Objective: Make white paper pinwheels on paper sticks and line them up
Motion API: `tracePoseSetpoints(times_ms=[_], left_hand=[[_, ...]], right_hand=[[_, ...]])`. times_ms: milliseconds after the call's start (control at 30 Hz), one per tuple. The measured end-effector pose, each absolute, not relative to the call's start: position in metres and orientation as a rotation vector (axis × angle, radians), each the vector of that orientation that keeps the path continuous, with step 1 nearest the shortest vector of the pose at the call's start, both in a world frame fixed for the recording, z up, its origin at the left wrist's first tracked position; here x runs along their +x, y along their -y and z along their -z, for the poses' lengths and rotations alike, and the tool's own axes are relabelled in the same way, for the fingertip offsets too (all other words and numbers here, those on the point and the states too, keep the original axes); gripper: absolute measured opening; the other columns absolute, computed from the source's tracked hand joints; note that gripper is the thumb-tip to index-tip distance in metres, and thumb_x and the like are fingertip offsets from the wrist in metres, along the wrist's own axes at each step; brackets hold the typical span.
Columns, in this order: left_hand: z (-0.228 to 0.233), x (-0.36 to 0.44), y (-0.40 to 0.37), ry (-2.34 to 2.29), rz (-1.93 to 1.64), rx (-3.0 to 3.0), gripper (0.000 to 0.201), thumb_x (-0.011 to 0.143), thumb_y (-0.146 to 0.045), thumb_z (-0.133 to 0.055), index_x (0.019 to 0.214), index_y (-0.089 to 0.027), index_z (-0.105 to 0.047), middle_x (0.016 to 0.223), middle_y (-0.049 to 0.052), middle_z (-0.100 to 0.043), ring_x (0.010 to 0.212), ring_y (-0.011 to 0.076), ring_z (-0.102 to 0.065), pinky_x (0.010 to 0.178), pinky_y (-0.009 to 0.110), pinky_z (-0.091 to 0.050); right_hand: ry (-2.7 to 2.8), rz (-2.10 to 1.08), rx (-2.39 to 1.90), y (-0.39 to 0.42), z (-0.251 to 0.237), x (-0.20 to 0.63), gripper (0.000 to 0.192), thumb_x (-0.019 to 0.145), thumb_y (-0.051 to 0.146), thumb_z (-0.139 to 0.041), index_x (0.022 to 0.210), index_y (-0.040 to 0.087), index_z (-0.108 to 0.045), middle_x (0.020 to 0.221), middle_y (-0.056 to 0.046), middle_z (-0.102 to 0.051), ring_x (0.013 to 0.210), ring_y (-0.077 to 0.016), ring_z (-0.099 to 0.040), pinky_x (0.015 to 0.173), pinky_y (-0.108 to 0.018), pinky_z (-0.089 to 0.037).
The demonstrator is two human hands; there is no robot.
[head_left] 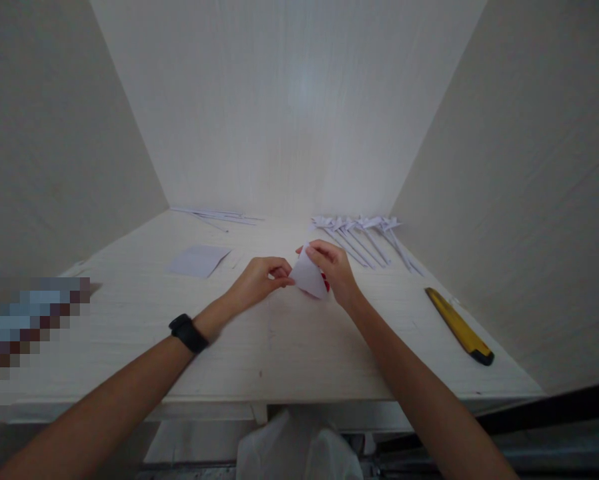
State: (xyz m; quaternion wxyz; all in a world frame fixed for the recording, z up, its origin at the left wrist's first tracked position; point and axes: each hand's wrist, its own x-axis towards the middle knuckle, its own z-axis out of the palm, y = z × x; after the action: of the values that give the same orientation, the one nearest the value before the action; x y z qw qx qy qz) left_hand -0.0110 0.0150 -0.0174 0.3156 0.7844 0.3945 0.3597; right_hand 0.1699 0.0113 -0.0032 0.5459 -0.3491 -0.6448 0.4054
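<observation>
Centre of frame: white paper piece (308, 275), triangular-looking. Left hand (260, 279): grip pinching its left corner. Right hand (333, 265): pinching its top. Uneven pull could skew or crumple the sheet; slack fingertips, slippage.

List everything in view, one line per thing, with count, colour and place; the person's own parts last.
Held paper: one, white, between both hands
Red object: one, red, beside the held paper, mostly hidden
Flat paper: sheet count unclear, white, left on the table
Thin sticks: several, white, back left
Folded paper shapes on sticks: several, white, back right
Cutter: one, yellow and black, right
Pixelated object: one, blurred colours, far left
Table: one, white, under the hands
Walls: three, pale, around the table
Wristband: one, black, left wrist
Left hand: one, bare, at the paper's left corner
Right hand: one, bare, at its upper right
</observation>
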Motion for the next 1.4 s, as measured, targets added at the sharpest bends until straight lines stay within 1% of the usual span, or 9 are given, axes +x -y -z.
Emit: tracePoseSetpoints(times_ms=[200, 367, 600, 767, 900, 967, 1133, 1267, 1400], left_hand=[[0.021, -0.012, -0.017, -1.028, -0.941, 2.095, 0.010, 0.072, -0.023, -0.070, 0.070, -0.017, -0.062, 0.063, -0.002, -0.064, 0.062, 0.0128, -0.059, 0.061, 0.022, -0.044], [0.025, -0.013, -0.020, -1.007, -0.944, 2.113, 0.008, 0.073, -0.022, -0.069, 0.070, -0.017, -0.064, 0.064, -0.002, -0.065, 0.061, 0.0123, -0.060, 0.061, 0.022, -0.044], [0.024, -0.012, -0.018, -0.997, -0.945, 2.061, 0.008, 0.071, -0.021, -0.070, 0.069, -0.017, -0.064, 0.062, -0.002, -0.064, 0.060, 0.0123, -0.059, 0.060, 0.022, -0.043], [0.025, -0.013, -0.021, -1.012, -1.024, 1.969, 0.008, 0.070, -0.024, -0.071, 0.072, -0.017, -0.067, 0.065, 0.000, -0.066, 0.062, 0.0128, -0.060, 0.062, 0.023, -0.044], [0.021, -0.017, -0.025, -1.019, -1.174, 1.799, 0.012, 0.068, -0.028, -0.072, 0.072, -0.017, -0.069, 0.067, 0.001, -0.069, 0.063, 0.0150, -0.062, 0.063, 0.025, -0.046], [0.018, -0.019, -0.026, -1.023, -1.244, 1.681, 0.015, 0.065, -0.030, -0.073, 0.071, -0.017, -0.069, 0.068, 0.002, -0.070, 0.064, 0.0163, -0.063, 0.064, 0.027, -0.048], [0.012, -0.021, -0.025, -1.047, -1.390, 1.566, 0.018, 0.064, -0.032, -0.074, 0.074, -0.017, -0.072, 0.071, 0.003, -0.070, 0.067, 0.0164, -0.061, 0.068, 0.028, -0.047], [0.012, -0.022, -0.026, -1.029, -1.520, 1.467, 0.015, 0.064, -0.029, -0.076, 0.073, -0.018, -0.071, 0.072, 0.001, -0.069, 0.068, 0.0142, -0.059, 0.068, 0.026, -0.046], [0.012, -0.025, -0.029, -0.984, -1.622, 1.487, 0.011, 0.065, -0.026, -0.076, 0.070, -0.019, -0.070, 0.074, 0.001, -0.069, 0.072, 0.0144, -0.060, 0.072, 0.026, -0.046]], right_hand=[[1.440, -1.039, -0.832, -0.013, 0.004, 0.168, 0.019, 0.073, 0.037, -0.067, 0.073, 0.018, -0.066, 0.068, 0.001, -0.059, 0.057, -0.0104, -0.048, 0.049, -0.022, -0.033], [1.390, -1.078, -0.860, -0.015, 0.007, 0.168, 0.027, 0.068, 0.038, -0.072, 0.063, 0.019, -0.054, 0.054, 0.007, -0.047, 0.048, -0.0075, -0.037, 0.045, -0.021, -0.026], [1.400, -1.054, -0.860, -0.017, 0.009, 0.168, 0.031, 0.067, 0.039, -0.072, 0.060, 0.019, -0.050, 0.052, 0.007, -0.042, 0.046, -0.0068, -0.034, 0.043, -0.020, -0.023], [1.403, -1.058, -0.953, -0.018, 0.007, 0.172, 0.023, 0.071, 0.040, -0.067, 0.072, 0.019, -0.060, 0.057, 0.005, -0.048, 0.047, -0.0084, -0.039, 0.042, -0.021, -0.027], [1.400, -0.954, -0.915, -0.027, 0.011, 0.174, 0.019, 0.068, 0.036, -0.067, 0.070, 0.019, -0.058, 0.062, 0.004, -0.052, 0.056, -0.0106, -0.048, 0.053, -0.023, -0.039], [1.410, -0.941, -0.922, -0.030, 0.014, 0.173, 0.019, 0.067, 0.035, -0.068, 0.069, 0.019, -0.058, 0.064, 0.003, -0.054, 0.059, -0.0118, -0.051, 0.058, -0.024, -0.042], [1.483, -0.930, -0.941, -0.029, 0.017, 0.171, 0.019, 0.068, 0.035, -0.068, 0.064, 0.019, -0.057, 0.061, 0.002, -0.057, 0.056, -0.0122, -0.052, 0.058, -0.026, -0.043], [1.560, -0.923, -0.956, -0.029, 0.020, 0.171, 0.022, 0.065, 0.035, -0.070, 0.060, 0.019, -0.055, 0.060, 0.001, -0.058, 0.056, -0.0130, -0.053, 0.056, -0.026, -0.043], [1.601, -0.915, -0.984, -0.033, 0.026, 0.168, 0.020, 0.065, 0.035, -0.071, 0.065, 0.019, -0.060, 0.066, -0.002, -0.063, 0.062, -0.0158, -0.058, 0.060, -0.029, -0.047]])
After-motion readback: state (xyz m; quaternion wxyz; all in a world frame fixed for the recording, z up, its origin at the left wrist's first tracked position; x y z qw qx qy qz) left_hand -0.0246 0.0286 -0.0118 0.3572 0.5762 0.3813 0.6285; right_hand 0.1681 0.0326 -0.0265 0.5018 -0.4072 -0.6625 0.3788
